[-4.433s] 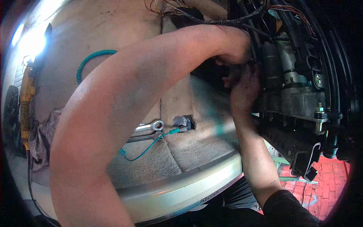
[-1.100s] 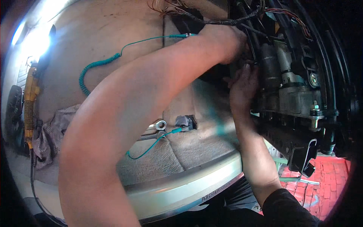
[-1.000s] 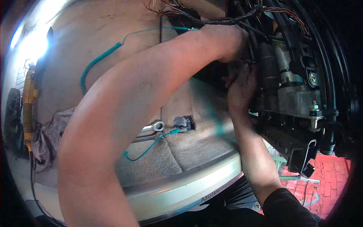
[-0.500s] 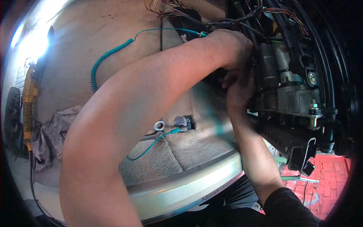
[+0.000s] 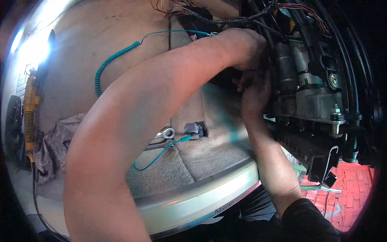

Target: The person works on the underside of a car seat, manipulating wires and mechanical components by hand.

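Note:
My left hand [image 5: 252, 50] reaches into a dark recess beside a metal column assembly [image 5: 308, 80] with cylinders and a bolted bracket; its fingers are hidden. Just below it, my right hand [image 5: 256, 86] is up at the same spot with curled fingers, round something too dark to make out. A teal coiled lead [image 5: 115, 58] runs to a clip [image 5: 211, 34] behind my left wrist. Under my left forearm, two wrenches [image 5: 163, 139] lie on beige carpet [image 5: 213, 153] beside a small cut-out with a grey flap [image 5: 193, 131].
Loose wiring [image 5: 185, 10] and a black harness [image 5: 242, 21] hang along the top. A lit yellow work lamp [image 5: 30, 113] with a cable and a crumpled grey cloth [image 5: 52, 149] are at the left. A pale door sill [image 5: 189, 205] crosses the bottom, with red paving [image 5: 350, 189] at lower right.
Since the oldest frame my left forearm has shifted slightly right, uncovering more of the teal lead, whose coil moved right. Both hands stay at the recess, with small shifts.

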Tool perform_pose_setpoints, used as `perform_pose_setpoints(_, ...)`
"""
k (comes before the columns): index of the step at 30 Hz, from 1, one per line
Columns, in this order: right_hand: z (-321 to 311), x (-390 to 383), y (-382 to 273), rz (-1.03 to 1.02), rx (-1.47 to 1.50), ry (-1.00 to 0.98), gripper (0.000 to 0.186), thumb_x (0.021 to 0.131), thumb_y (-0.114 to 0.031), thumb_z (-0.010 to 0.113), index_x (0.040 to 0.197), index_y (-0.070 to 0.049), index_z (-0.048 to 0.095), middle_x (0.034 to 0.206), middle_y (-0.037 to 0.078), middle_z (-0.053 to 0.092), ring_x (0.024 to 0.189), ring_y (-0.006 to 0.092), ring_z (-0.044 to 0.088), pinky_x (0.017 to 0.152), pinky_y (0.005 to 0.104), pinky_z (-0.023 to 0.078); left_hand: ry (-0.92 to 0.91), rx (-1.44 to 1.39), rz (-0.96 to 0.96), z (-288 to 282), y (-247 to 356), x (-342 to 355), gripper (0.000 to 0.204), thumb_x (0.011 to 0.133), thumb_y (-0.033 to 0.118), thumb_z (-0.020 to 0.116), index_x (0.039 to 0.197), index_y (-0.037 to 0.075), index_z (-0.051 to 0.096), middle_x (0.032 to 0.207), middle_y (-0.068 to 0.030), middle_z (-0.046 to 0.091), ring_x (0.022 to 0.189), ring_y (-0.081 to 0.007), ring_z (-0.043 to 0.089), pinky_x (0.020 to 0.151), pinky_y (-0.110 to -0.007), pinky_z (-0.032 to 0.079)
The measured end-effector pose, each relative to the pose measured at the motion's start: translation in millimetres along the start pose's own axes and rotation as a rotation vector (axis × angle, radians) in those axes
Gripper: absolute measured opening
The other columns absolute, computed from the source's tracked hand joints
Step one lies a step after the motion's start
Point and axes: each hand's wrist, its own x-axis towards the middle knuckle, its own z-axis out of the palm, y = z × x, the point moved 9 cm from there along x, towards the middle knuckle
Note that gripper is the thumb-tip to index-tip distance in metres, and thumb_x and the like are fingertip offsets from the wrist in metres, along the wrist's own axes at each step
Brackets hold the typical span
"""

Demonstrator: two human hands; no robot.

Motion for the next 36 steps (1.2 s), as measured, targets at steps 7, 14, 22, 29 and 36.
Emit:
perform_pose_setpoints(7, 0.2, -0.5, -2.9, -0.011, 0.022, -0.019, 0.024, 0.101, -0.026, 0.037, 0.093, -0.006, 0.049, 0.065, 0.003, 0.049, 0.051, 0.0127, 0.046, 0.056, 0.0293, 0.046, -0.004, 0.024, 0.039, 2.3, 5.4, -0.8, 0.024, 0.078, 0.014, 0.056, 0.097, 0.007, 0.069, 0.097, -0.0171, 0.066, 0.094, -0.0338, 0.063, 0.080, -0.041, 0.052)
perform_pose_setpoints(14, 2.7, -17.0, -10.4, -0.037, -0.067, 0.015, 0.024, 0.101, -0.024, 0.037, 0.094, -0.006, 0.049, 0.064, 0.002, 0.049, 0.049, 0.0125, 0.045, 0.054, 0.0303, 0.046, -0.049, -0.001, 0.007, 1.3, 12.8, -13.8, 0.030, 0.078, 0.020, 0.063, 0.106, 0.011, 0.068, 0.109, -0.0131, 0.066, 0.102, -0.0300, 0.063, 0.085, -0.039, 0.051)
perform_pose_setpoints(22, 4.5, -17.7, -13.9, -0.086, -0.093, -0.001, 0.024, 0.101, -0.026, 0.039, 0.097, -0.006, 0.051, 0.066, 0.003, 0.050, 0.050, 0.0128, 0.047, 0.054, 0.0291, 0.045, 0.056, -0.048, 0.008, 2.0, 10.4, -15.0, 0.031, 0.076, 0.016, 0.063, 0.106, 0.009, 0.067, 0.102, -0.0158, 0.066, 0.096, -0.0329, 0.063, 0.083, -0.040, 0.051)
perform_pose_setpoints(29, 0.4, -12.2, -9.9, -0.065, -0.126, -0.043, 0.025, 0.101, -0.025, 0.039, 0.108, -0.004, 0.052, 0.078, 0.005, 0.056, 0.061, 0.0128, 0.052, 0.058, 0.0274, 0.046, 0.005, -0.140, -0.072, 6.4, 4.2, -10.2, 0.029, 0.077, 0.015, 0.063, 0.105, 0.009, 0.068, 0.105, -0.0151, 0.066, 0.101, -0.0306, 0.063, 0.084, -0.038, 0.051)
perform_pose_setpoints(36, 6.9, -18.3, -17.8, -0.108, -0.130, -0.015, 0.033, 0.101, -0.025, 0.038, 0.121, -0.001, 0.048, 0.097, 0.008, 0.059, 0.071, 0.0146, 0.058, 0.063, 0.0277, 0.047, 0.136, -0.416, -0.029, 16.5, -3.6, -6.1, 0.032, 0.075, 0.003, 0.055, 0.104, 0.008, 0.069, 0.100, -0.0182, 0.066, 0.095, -0.0317, 0.064, 0.085, -0.038, 0.050)
